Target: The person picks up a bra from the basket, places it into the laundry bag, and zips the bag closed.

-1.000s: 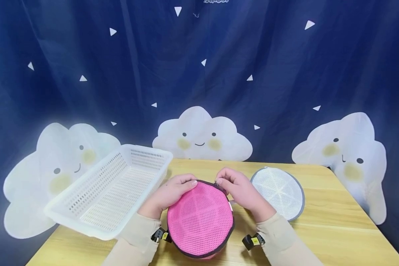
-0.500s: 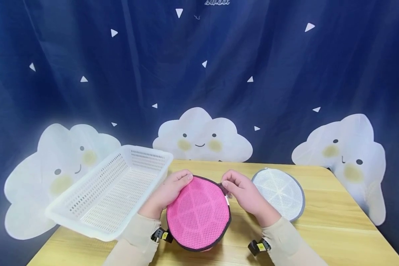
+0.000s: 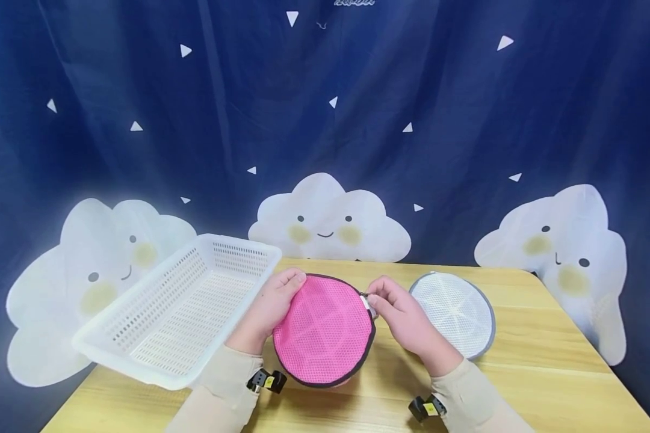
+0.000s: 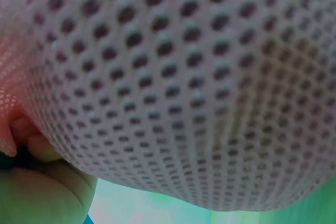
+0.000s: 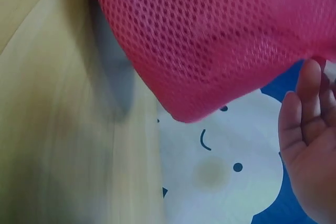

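In the head view a round pink mesh laundry bag (image 3: 325, 334) with a black zippered edge is held up in front of me, its flat face towards me. My left hand (image 3: 271, 307) grips its upper left edge, thumb on the face side. At the upper right, beside a small white label (image 3: 366, 302), my right hand (image 3: 403, 313) pinches the zipper pull at the black edge. The mesh side of the bag fills most of the left wrist view, with the left hand (image 4: 47, 187) at its lower left. From the right wrist, the bag's pink side bulges out above the table.
On the left stands a white perforated plastic basket (image 3: 186, 319). A round white mesh bag (image 3: 455, 313) with a grey edge lies to the right, partly behind the right forearm. The wooden table (image 3: 541, 361) ends at a dark blue curtain (image 3: 325, 120) with printed clouds.
The pink bag has risen away from me and turned a little counterclockwise, bringing its label up to the right fingers. My left hand moved up with it; the right shifted slightly right.
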Demonstrator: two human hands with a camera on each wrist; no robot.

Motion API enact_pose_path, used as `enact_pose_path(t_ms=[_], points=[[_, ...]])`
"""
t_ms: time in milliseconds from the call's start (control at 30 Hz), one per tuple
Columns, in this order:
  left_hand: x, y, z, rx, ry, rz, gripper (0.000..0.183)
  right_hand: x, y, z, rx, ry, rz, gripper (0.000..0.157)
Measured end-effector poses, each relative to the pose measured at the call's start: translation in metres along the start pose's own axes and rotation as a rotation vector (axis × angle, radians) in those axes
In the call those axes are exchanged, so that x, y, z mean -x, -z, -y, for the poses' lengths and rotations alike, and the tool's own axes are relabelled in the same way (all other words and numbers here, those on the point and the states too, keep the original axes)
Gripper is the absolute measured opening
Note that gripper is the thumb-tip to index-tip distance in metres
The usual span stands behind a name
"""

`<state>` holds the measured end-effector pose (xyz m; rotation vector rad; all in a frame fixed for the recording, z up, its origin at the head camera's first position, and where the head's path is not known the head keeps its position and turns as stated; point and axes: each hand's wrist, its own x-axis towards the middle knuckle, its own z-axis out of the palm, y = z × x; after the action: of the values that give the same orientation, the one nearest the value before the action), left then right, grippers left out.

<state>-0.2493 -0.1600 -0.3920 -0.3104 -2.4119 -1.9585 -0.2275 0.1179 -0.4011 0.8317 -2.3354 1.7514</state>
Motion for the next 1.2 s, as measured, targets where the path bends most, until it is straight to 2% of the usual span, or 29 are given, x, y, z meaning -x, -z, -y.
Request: enact_pose_path(t_ms=[133, 267, 400, 533, 667, 867, 1067, 1200], points=[[-0.004, 0.0, 0.004, 0.068, 0.019, -0.106, 0.034, 0.0, 0.002, 0.001, -0.051, -0.013, 0.015, 0.011], [-0.009, 0.001, 0.009, 0.182, 0.021, -0.201, 0.032, 0.0, 0.002, 0.002, -0.11, -0.03, 0.05, 0.031], [-0.011, 0.002, 0.011, 0.212, 0.027, -0.24, 0.029, -0.001, -0.001, 0.003, -0.097, -0.058, 0.061, 0.04], [-0.012, 0.004, 0.009, 0.21, 0.063, -0.219, 0.026, 0.0, -0.004, 0.003, -0.024, -0.079, 0.015, 0.041], [-0.011, 0.007, 0.008, 0.115, 0.072, -0.16, 0.034, 0.001, -0.009, -0.001, 0.064, -0.08, -0.018, 0.044], [-0.008, 0.01, 0.011, -0.091, 0.079, -0.132, 0.043, 0.004, -0.015, -0.005, 0.152, -0.066, 0.03, 0.051], [-0.012, 0.008, 0.018, -0.153, 0.063, -0.114, 0.042, 0.006, -0.017, -0.008, 0.177, -0.063, 0.061, 0.055], [-0.014, 0.008, 0.02, -0.218, 0.093, -0.122, 0.042, 0.003, -0.018, -0.008, 0.201, -0.074, 0.097, 0.057]])
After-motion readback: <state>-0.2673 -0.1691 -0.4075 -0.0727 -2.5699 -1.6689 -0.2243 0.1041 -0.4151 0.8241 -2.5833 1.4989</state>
